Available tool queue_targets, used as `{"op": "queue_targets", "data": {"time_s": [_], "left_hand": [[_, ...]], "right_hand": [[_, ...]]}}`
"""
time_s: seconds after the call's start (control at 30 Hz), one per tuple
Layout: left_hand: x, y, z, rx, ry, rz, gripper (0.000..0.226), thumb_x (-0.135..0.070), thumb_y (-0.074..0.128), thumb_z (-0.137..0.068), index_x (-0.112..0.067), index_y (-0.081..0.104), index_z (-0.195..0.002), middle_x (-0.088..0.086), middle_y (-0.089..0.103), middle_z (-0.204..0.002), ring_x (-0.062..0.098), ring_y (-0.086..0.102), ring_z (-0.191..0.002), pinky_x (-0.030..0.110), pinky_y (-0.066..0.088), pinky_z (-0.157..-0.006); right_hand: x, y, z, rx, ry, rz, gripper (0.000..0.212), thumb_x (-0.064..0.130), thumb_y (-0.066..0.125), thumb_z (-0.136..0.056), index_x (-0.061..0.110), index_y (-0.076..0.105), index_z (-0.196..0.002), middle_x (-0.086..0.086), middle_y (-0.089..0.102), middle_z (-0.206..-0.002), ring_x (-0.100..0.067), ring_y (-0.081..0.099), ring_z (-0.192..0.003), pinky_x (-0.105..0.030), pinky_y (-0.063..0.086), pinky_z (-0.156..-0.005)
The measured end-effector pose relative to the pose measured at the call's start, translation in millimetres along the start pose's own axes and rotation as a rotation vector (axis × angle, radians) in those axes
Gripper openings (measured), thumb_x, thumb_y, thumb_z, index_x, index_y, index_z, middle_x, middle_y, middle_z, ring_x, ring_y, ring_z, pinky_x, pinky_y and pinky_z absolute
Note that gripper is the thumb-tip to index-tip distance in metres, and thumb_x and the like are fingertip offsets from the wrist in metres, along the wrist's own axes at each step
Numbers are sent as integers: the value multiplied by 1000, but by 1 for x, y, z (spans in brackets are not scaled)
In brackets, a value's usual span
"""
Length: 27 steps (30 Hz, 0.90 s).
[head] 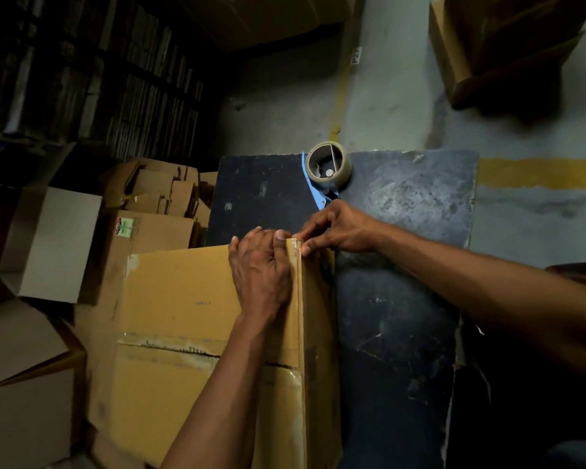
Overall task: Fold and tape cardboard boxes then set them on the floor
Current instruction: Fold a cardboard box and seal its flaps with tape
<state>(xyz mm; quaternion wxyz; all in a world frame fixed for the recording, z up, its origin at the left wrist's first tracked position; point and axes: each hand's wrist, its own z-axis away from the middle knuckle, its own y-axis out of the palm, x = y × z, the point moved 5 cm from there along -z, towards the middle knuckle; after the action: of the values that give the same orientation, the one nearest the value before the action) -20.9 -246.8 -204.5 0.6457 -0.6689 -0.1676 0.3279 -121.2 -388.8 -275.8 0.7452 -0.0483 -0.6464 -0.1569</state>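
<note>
I'm working in a dim storeroom with a grey concrete floor [403, 96] marked by yellow lines, over a scuffed dark work board [403, 204] that serves as my bench. Nearest me, on the left of the board, stands the cardboard box [183, 316] I'm sealing; its brown top face runs away from me, with an old taped seam crossing it near my forearm. My left hand [263, 275] lies on the top face at the far right corner, fingers bent over the far edge and the thumb lying along the right edge, pressing the cardboard down. Just right of it, my right hand [335, 231] has its fingertips bunched at that same corner, apparently pinching or rubbing down a strip of clear tape [296, 247]; the tape is too glossy and thin for me to tell whether I have hold of it or am only pressing it. Beyond my hands, the blue tape dispenser [327, 170] with its roll rests on the far part of the board.

The risk I see is at that corner: if my left hand eases off, the flap could spring up and the tape would wrinkle or stick to itself. Pulling sideways could also drag the box off the board's left edge. To the left, folded boxes [48, 242] and flat cardboard stock [163, 191] are piled on the floor; another carton [498, 52] sits far right.
</note>
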Motion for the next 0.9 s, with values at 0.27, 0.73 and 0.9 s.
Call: {"op": "queue_targets", "data": {"time_s": [0.27,0.73,0.9], "left_hand": [[-6,-4,0,24,-14,-1,63,-53,18,-104,-20,72,-110,3,68,-118,19,53,-129,47,17,-126],[-9,-5,3,12,-33,-2,68,-55,17,-102,-17,72,-117,7,68,-125,23,53,-133,44,12,-128],[-9,-4,3,36,-32,9,62,-52,21,-106,-22,70,-129,2,62,-143,17,40,-147,44,8,-129]], "right_hand": [[-15,-1,-10,42,29,-25,32,20,88,-74,8,80,-102,-1,79,-99,-18,75,-97,-47,60,-93],[-9,11,-6,177,86,120,57,53,86,-67,31,76,-119,18,76,-108,-2,69,-102,-33,56,-96],[-18,9,-1,147,99,205,62,61,86,-66,34,73,-120,16,76,-110,-4,69,-103,-40,57,-98]]}}
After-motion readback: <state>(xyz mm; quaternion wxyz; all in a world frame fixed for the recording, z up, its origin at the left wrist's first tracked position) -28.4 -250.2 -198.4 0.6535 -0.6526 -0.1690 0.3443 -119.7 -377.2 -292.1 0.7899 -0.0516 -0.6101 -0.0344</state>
